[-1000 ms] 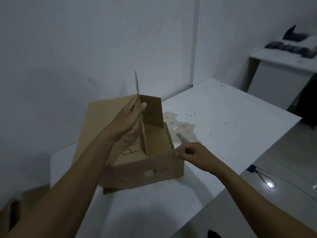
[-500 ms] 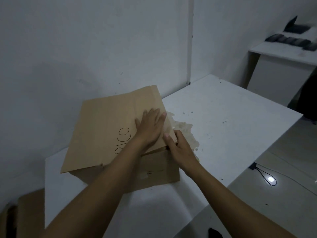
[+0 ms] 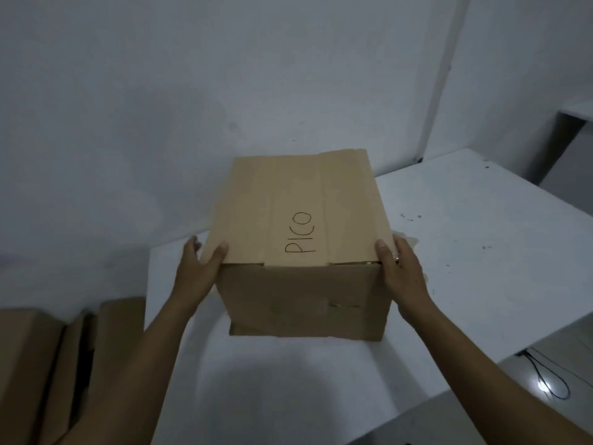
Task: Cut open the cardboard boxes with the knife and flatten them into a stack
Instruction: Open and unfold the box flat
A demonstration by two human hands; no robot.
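A brown cardboard box [image 3: 301, 284] marked "PICO" on its top flap stands on the white table [image 3: 465, 252], its flaps folded down. My left hand [image 3: 199, 271] grips the box's left upper edge, thumb on the top flap. My right hand [image 3: 401, 271] holds the right upper edge, thumb on top and fingers down the side. The box's near bottom edge seems slightly raised off the table. The knife is hidden from view.
More cardboard pieces [image 3: 57, 358] lean on the floor at the lower left beside the table. A white wall stands close behind the box. A black cable [image 3: 545, 377] lies on the floor at the right. A second table corner [image 3: 577, 110] shows at the far right.
The open flaps were folded down over the box. Both hands then moved from the top to the box's two sides, and the box came nearer to me.
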